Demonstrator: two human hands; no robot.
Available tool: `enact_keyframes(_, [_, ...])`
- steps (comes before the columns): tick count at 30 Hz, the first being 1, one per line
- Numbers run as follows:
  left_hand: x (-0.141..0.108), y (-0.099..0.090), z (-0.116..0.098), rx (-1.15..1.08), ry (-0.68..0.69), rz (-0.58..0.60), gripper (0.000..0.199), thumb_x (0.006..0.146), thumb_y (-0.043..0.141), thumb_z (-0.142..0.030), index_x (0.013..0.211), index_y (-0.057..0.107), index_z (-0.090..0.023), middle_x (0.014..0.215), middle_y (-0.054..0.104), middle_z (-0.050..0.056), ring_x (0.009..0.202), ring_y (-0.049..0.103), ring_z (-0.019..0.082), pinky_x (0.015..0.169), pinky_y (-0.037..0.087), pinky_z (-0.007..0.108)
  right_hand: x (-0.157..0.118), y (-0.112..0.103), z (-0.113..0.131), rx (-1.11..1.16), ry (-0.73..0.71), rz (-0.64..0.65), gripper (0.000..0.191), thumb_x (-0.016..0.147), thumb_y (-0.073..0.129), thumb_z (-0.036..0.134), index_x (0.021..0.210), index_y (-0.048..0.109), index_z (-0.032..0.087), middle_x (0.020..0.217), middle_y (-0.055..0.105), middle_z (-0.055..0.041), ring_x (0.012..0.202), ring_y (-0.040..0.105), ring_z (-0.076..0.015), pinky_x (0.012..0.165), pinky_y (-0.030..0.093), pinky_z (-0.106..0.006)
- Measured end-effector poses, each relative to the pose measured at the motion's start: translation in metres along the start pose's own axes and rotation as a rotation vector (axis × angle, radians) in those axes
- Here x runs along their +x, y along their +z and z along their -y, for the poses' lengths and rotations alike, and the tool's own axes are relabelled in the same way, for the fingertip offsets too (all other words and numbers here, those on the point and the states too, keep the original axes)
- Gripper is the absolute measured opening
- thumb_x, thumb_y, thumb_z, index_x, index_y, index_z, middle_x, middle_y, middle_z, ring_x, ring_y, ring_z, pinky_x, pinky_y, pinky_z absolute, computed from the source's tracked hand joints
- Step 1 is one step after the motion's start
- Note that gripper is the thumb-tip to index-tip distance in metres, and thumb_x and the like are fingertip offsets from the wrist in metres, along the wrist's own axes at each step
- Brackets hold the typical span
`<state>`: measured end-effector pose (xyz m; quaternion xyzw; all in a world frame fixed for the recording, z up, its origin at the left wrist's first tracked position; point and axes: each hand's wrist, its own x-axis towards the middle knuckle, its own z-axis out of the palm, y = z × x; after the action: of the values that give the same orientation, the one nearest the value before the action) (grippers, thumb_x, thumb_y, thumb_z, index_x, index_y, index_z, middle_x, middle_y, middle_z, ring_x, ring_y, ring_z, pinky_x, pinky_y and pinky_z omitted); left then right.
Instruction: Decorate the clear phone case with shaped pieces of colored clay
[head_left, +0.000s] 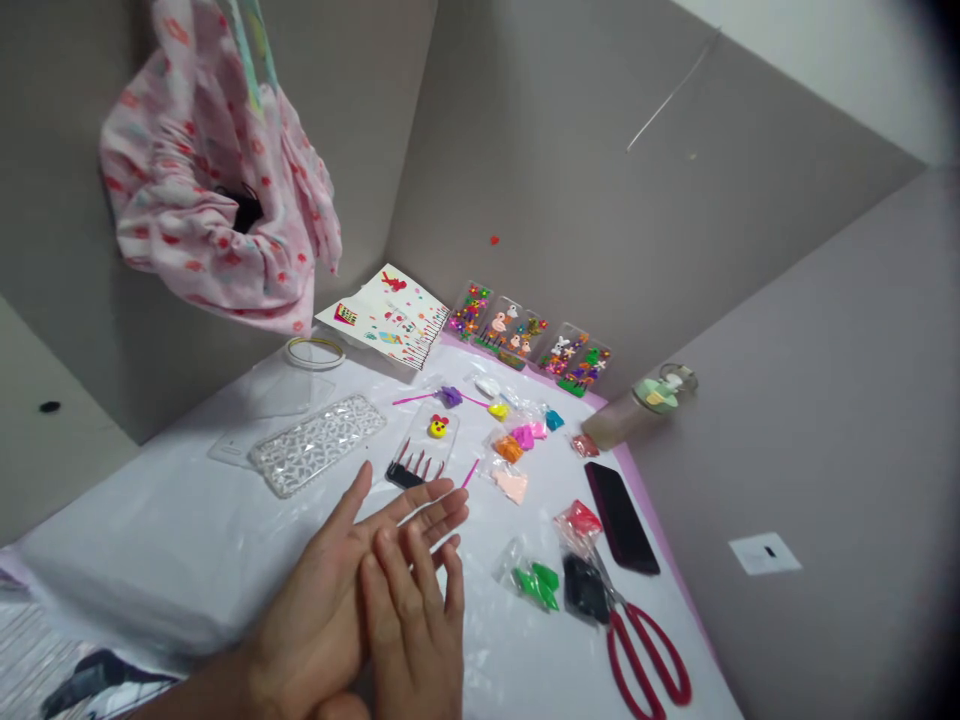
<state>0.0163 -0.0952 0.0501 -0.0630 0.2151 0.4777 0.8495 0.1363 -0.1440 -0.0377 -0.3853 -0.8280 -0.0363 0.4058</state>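
My left hand [330,570] is held palm up above the table, its thumb and fingers stretched out. Across its palm lie the fingers of my right hand [416,610], fairly straight and flat. Whether anything small sits between the two palms is hidden. Just beyond my fingertips lies a clear phone case [424,447] with a black strip and thin dark-red spikes at its near end, and a yellow clay face with red on top [439,427]. A thin pink stick [470,473] lies beside it.
Clay packets, including orange [508,449] and green [536,585], lie to the right with red-handled scissors [649,660] and a black phone [621,517]. A textured clear case [319,445] is left. Decorated cases [566,352] lean on the wall; a pink cloth bag [217,240] hangs left.
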Motion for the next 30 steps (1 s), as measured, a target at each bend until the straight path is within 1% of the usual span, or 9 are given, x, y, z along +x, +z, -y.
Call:
enact_keyframes(5, [0.003, 0.000, 0.006, 0.086, 0.087, -0.073, 0.062, 0.111, 0.027, -0.053, 0.102, 0.076, -0.017, 0.111, 0.078, 0.010, 0.124, 0.067, 0.021, 0.126, 0.031, 0.035, 0.003, 0.003, 0.022, 0.263, 0.201, -0.176, 0.035, 0.107, 0.048, 0.035, 0.134, 0.068, 0.028, 0.107, 0.080, -0.0115, 0.102, 0.077, -0.0294, 0.089, 0.062, -0.044])
enact_keyframes(8, [0.007, -0.011, 0.016, 0.207, 0.150, -0.069, 0.054, 0.110, 0.035, -0.050, 0.102, 0.077, -0.018, 0.115, 0.076, 0.010, 0.132, 0.060, 0.022, 0.127, 0.028, 0.035, 0.013, -0.001, 0.029, 0.455, 0.335, -0.198, 0.028, 0.103, 0.054, 0.019, 0.122, 0.073, 0.028, 0.096, 0.077, -0.0079, 0.085, 0.074, -0.0207, 0.071, 0.060, -0.030])
enact_keyframes(10, [0.007, -0.021, 0.021, 0.304, 0.219, -0.059, 0.046, 0.106, 0.045, -0.053, 0.105, 0.077, -0.021, 0.119, 0.075, 0.008, 0.138, 0.054, 0.023, 0.128, 0.027, 0.036, 0.021, -0.008, 0.027, 0.603, 0.409, -0.162, 0.022, 0.099, 0.062, 0.015, 0.109, 0.077, 0.027, 0.087, 0.076, -0.0042, 0.079, 0.071, -0.0170, 0.069, 0.057, -0.025])
enact_keyframes(14, [-0.003, -0.037, 0.012, 0.683, 0.438, -0.068, 0.038, 0.094, 0.066, -0.060, 0.108, 0.076, -0.026, 0.118, 0.074, 0.006, 0.134, 0.054, 0.030, 0.123, 0.034, 0.042, 0.029, -0.023, 0.015, 0.894, 0.812, -0.094, 0.002, 0.085, 0.080, 0.024, 0.086, 0.080, 0.024, 0.077, 0.074, -0.0009, 0.071, 0.068, -0.0160, 0.067, 0.056, -0.024])
enact_keyframes(17, [-0.009, -0.050, -0.002, 1.091, 0.650, -0.026, 0.024, 0.089, 0.077, -0.049, 0.101, 0.079, -0.028, 0.103, 0.075, 0.005, 0.114, 0.063, 0.031, 0.113, 0.044, 0.041, 0.029, -0.033, 0.004, 1.041, 1.056, -0.051, 0.018, 0.077, 0.086, 0.036, 0.081, 0.078, 0.020, 0.069, 0.070, -0.0008, 0.062, 0.061, -0.0150, 0.060, 0.051, -0.025])
enact_keyframes(20, [-0.011, -0.060, -0.010, 1.347, 0.819, 0.067, 0.007, 0.087, 0.080, -0.034, 0.094, 0.081, -0.032, 0.099, 0.078, 0.002, 0.112, 0.065, 0.028, 0.112, 0.044, 0.034, 0.030, -0.040, -0.001, 1.075, 1.107, -0.048, 0.030, 0.083, 0.081, 0.047, 0.074, 0.074, 0.019, 0.063, 0.064, 0.0001, 0.060, 0.056, -0.0134, 0.061, 0.049, -0.025])
enact_keyframes(23, [-0.011, -0.064, -0.010, 1.477, 0.939, 0.179, 0.014, 0.085, 0.083, -0.026, 0.095, 0.082, -0.035, 0.093, 0.079, -0.002, 0.101, 0.068, 0.025, 0.119, 0.037, 0.033, 0.030, -0.042, -0.001, 1.072, 1.104, -0.021, 0.040, 0.089, 0.074, 0.051, 0.067, 0.070, 0.018, 0.062, 0.060, 0.0000, 0.062, 0.054, -0.0134, 0.064, 0.048, -0.025])
enact_keyframes(28, [-0.011, -0.067, -0.011, 1.658, 0.956, 0.275, 0.025, 0.086, 0.081, -0.021, 0.105, 0.083, -0.037, 0.092, 0.082, -0.004, 0.104, 0.068, 0.026, 0.127, 0.023, 0.037, 0.030, -0.042, 0.000, 1.135, 1.173, -0.003, 0.029, 0.079, 0.085, 0.046, 0.080, 0.074, 0.019, 0.063, 0.058, 0.0030, 0.059, 0.049, -0.0112, 0.059, 0.042, -0.022])
enact_keyframes(30, [-0.011, -0.069, -0.012, 1.645, 0.937, 0.275, 0.027, 0.086, 0.081, -0.020, 0.106, 0.083, -0.038, 0.092, 0.082, -0.004, 0.105, 0.067, 0.027, 0.128, 0.020, 0.039, 0.030, -0.043, -0.001, 1.133, 1.158, 0.005, 0.032, 0.082, 0.082, 0.048, 0.074, 0.072, 0.019, 0.061, 0.057, 0.0027, 0.059, 0.049, -0.0114, 0.060, 0.043, -0.023])
